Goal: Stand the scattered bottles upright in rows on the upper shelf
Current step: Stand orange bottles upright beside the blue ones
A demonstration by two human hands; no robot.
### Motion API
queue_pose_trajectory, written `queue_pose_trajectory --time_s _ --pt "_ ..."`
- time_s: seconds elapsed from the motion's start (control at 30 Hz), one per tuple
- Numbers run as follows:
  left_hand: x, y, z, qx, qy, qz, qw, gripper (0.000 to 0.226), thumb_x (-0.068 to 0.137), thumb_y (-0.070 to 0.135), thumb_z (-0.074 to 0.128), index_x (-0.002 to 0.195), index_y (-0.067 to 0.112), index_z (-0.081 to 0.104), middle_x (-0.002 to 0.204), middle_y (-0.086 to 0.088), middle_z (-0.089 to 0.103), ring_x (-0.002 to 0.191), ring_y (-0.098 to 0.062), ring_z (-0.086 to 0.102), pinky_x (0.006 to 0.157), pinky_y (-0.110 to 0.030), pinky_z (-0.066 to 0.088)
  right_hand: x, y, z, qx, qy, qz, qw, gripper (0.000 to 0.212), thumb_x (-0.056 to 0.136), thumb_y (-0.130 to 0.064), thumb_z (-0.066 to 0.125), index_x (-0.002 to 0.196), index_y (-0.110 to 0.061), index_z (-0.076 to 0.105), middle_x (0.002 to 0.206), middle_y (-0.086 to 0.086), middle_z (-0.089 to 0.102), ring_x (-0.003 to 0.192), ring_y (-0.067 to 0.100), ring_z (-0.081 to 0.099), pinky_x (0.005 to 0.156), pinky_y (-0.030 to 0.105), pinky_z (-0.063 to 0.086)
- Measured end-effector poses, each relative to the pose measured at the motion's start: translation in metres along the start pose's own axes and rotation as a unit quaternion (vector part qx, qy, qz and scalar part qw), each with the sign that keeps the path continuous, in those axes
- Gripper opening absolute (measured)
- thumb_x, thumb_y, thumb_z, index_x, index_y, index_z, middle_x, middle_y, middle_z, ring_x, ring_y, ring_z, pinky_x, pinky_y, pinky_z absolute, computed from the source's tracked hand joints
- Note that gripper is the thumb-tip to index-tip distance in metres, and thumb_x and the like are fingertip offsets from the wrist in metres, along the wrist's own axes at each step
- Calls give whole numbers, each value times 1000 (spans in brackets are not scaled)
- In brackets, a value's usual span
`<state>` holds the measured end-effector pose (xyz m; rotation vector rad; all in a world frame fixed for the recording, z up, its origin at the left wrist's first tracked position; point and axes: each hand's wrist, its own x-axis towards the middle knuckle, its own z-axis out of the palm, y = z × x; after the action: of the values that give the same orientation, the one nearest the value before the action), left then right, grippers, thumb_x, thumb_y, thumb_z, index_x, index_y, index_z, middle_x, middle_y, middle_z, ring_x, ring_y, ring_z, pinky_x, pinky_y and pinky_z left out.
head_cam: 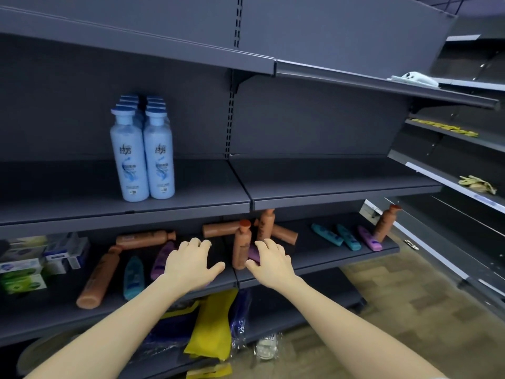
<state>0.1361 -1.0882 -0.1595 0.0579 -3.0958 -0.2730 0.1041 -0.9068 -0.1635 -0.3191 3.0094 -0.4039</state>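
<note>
Two rows of light blue bottles stand upright on the upper shelf. On the lower shelf brown bottles, teal bottles and purple bottles lie scattered. One brown bottle stands upright between my hands, and another leans at the right end. My left hand hovers open over the lower shelf, partly covering a purple bottle. My right hand reaches with spread fingers over a purple bottle just right of the upright brown one.
Boxed goods are stacked at the lower shelf's left end. Yellow and blue packets sit on the bottom shelf below my arms. A side shelving unit with small items runs along the right. Tiled floor lies at the lower right.
</note>
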Motion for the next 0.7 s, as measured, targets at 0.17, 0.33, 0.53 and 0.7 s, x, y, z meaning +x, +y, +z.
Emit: queue_pose_trajectory --time_s 0.17,0.33,0.53,0.7 --pt "-14 47 16 -5 -3 2 1000 62 88 60 44 136 21 40 134 -1 45 123 -22 43 90 -34 44 -21 44 -5 -2 -8 4 1000 57 95 -38 45 145 -15 31 150 4 29 137 29 26 106 47 30" --pt "-24 87 27 4 -7 17 1000 61 88 61 43 133 20 42 131 -1 47 121 -22 45 89 -34 43 -41 82 -9 4 -11 13 1000 56 96 -37 44 145 -15 30 151 5 26 138 29 24 107 47 29" --pt "-27 128 40 6 -11 36 999 60 87 61 44 131 20 44 129 -2 48 119 -23 45 88 -34 44 -61 123 -13 13 -17 36 999 56 97 -38 43 146 -15 28 153 4 24 140 29 21 107 46 27" --pt "-25 154 51 6 -23 59 998 61 87 61 45 132 19 43 130 -2 47 121 -24 44 91 -35 43 -72 151 -15 18 -21 68 997 57 96 -38 43 146 -15 28 152 4 24 139 29 22 106 46 28"
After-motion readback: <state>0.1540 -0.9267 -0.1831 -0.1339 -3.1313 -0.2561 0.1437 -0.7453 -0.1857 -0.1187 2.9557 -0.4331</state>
